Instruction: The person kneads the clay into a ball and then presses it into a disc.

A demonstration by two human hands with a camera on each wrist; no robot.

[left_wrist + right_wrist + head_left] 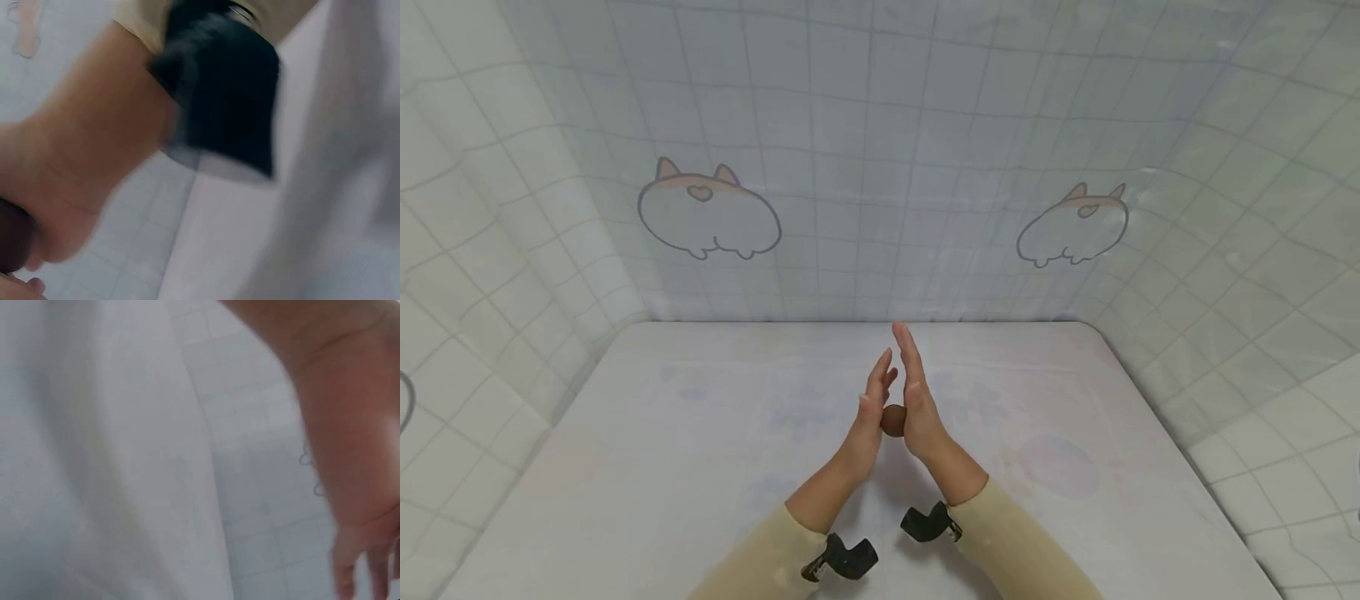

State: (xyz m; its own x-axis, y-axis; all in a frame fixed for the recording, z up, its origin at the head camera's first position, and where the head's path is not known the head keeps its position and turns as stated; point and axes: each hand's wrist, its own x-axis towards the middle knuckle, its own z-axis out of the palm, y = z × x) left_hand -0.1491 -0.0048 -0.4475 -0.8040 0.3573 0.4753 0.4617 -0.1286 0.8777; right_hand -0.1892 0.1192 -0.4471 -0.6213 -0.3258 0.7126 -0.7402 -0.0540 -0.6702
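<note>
A small round brown ball (892, 421) sits between two palms above the table in the head view. The left hand (870, 417) touches its left side, fingers extended up and forward. Against the other side rests the palm of the right hand (921, 412), its fingers straight. Toward the fingertips the hands stand slightly apart. At the left edge of the left wrist view, the dark ball (14, 237) shows partly beside the heel of a hand. The right wrist view has a blurred wrist, palm and fingers; the ball cannot be made out there.
A white table (662, 450) with faint pastel prints lies under the hands. Behind it hangs a gridded sheet (895, 208) with two cartoon animal drawings, and similar sheets flank both sides. Black wrist devices (850, 558) sit on both beige sleeves (1022, 542).
</note>
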